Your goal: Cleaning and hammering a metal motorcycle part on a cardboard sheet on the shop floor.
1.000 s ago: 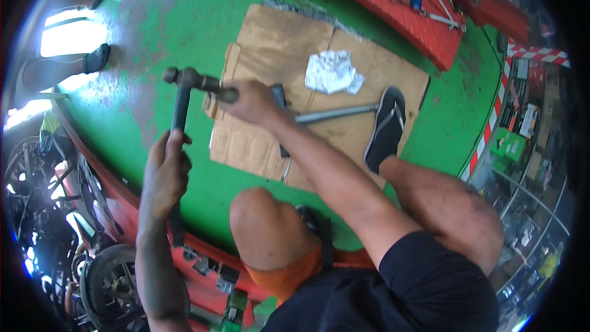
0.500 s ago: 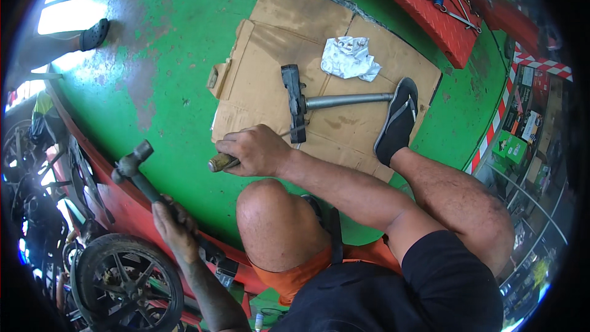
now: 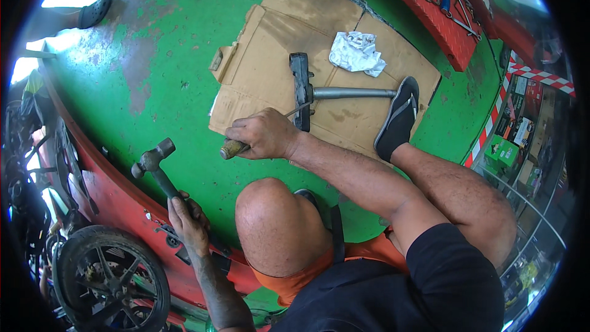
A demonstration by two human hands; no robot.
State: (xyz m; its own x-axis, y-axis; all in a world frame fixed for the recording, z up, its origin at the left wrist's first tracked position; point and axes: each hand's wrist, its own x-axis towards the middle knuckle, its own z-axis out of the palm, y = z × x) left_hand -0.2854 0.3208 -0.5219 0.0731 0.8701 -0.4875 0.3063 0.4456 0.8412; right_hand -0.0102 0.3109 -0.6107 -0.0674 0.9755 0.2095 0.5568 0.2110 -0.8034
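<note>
My left hand (image 3: 189, 224) is wrapped round the dark handle of a ball-peen hammer (image 3: 153, 158), its head raised to the left of a screwdriver. The screwdriver's worn yellowish handle (image 3: 232, 149) is in my right hand (image 3: 267, 134), with the butt pointing toward the hammer. Its thin shaft reaches the dark clamp of a motorcycle steering stem (image 3: 300, 93); exactly where the tip rests I cannot tell. A grey metal tube (image 3: 353, 93) runs right from that clamp, lying on flattened cardboard (image 3: 279, 40). My sandalled foot (image 3: 398, 120) is at the tube's far-right end.
A crumpled white rag (image 3: 357, 53) lies on the cardboard. Wrenches and rings sit on a red metal platform (image 3: 430, 15) at the upper right. At lower left are a red ramp edge (image 3: 117, 184) and a motorcycle wheel (image 3: 110, 280). Another person's shoe (image 3: 94, 12) shows at upper left.
The hammer has moved right, a little closer to the screwdriver's butt. My right hand still holds the screwdriver against the clamp. The whole view has shifted slightly.
</note>
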